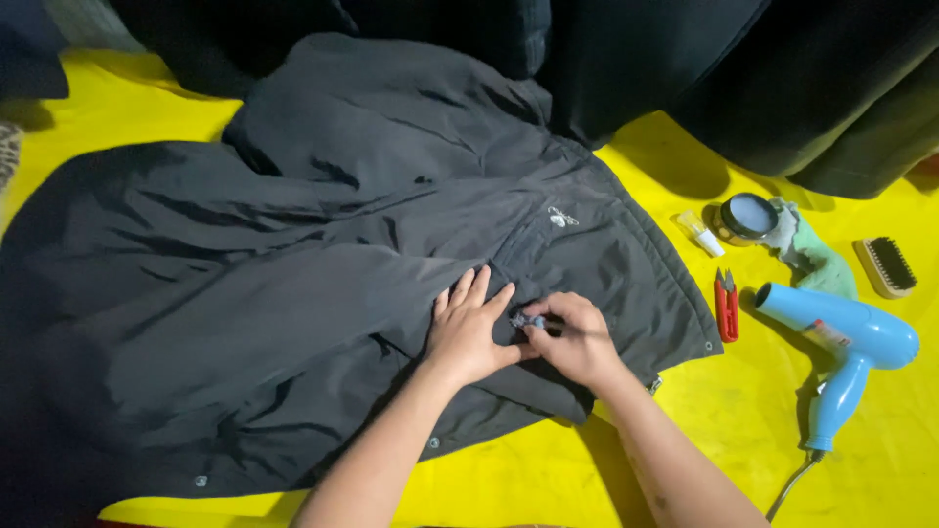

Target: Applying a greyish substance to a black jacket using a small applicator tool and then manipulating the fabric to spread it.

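A dark grey jacket (323,244) lies spread on a yellow surface (743,411). My left hand (468,330) rests flat on the jacket's front with fingers apart, pressing the fabric. Right beside it, my right hand (577,337) pinches a small thin tool (531,320) with a pale tip against the fabric. The two hands touch at the thumbs, near the jacket's lower front edge.
To the right lie red thread snips (726,306), a blue hair dryer (843,342) with its cord, a round tin (745,216), a small white tube (700,234), a green-white cloth (807,252) and a wooden brush (886,266). Dark garments (782,78) are piled at the back.
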